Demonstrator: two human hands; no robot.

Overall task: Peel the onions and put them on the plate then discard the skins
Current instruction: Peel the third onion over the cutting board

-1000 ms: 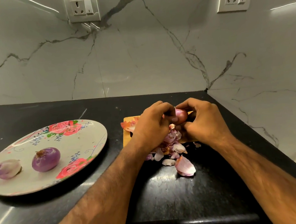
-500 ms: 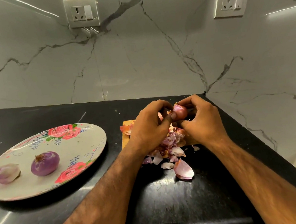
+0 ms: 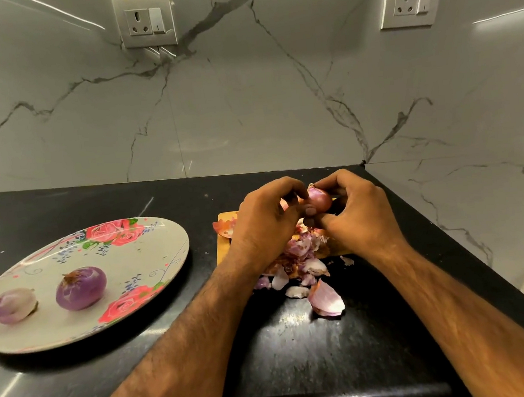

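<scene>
left grip (image 3: 266, 220) curled, thumb on onion (image 3: 320, 199) | right grip (image 3: 360, 217) curled, pinching it | forearms converge from lower frame to centre-right

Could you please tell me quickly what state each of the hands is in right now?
Left hand: closed, fingers curled round the onion.
Right hand: closed, gripping the same onion from the other side.

Home kitchen, black stone counter (image 3: 300, 348), marble backsplash (image 3: 245, 104), wall sockets (image 3: 144, 20)
</scene>
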